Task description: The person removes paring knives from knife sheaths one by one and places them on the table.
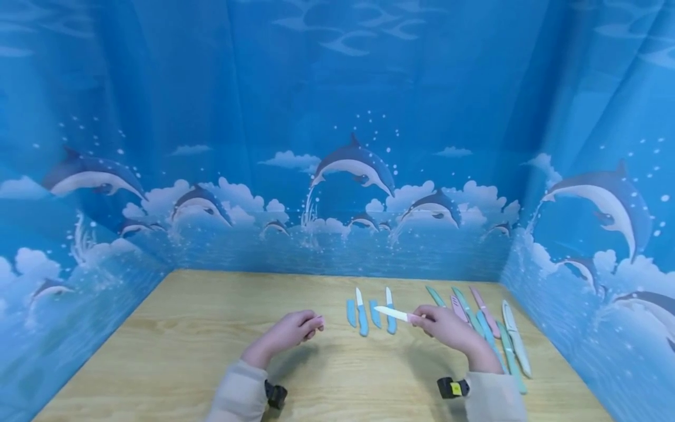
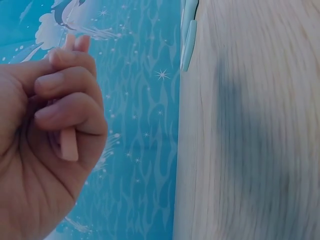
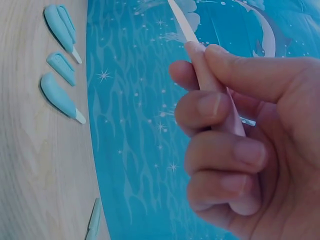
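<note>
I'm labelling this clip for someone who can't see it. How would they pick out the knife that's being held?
On the light wooden table, look right of centre, beside the row of blue knives and sheaths. The right hand grips a pink-handled knife with a white blade. It alone is lifted off the table, blade pointing left toward the left hand.

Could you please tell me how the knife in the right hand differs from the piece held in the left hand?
The pink knife shows a bare white blade; the pink sheath shows none. The right hand holds the knife pointing leftward; the left hand encloses most of the sheath. Both are pink.
</note>
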